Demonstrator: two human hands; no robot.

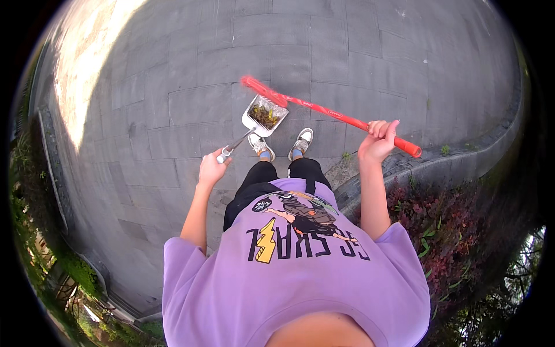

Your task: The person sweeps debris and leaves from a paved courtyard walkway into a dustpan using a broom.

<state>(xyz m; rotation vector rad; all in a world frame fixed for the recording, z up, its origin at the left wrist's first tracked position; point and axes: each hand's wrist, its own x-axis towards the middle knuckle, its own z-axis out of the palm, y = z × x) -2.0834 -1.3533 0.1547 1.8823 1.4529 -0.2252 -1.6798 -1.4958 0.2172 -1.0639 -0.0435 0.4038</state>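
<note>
My left hand grips the top of a grey metal handle that leads to a white dustpan. Brown and yellow-green leaf litter lies inside the pan. My right hand is closed around the red handle of a broom near its end. The red broom head lies over the dustpan's far lip, with one end reaching past it to the left. Whether its bristles touch the pan or the paving cannot be told.
Grey stone paving spreads ahead, with a sunlit patch at the far left. A low curved stone kerb borders red-leaved shrubs at my right. Another kerb with greenery runs along the left. My shoes stand just behind the pan.
</note>
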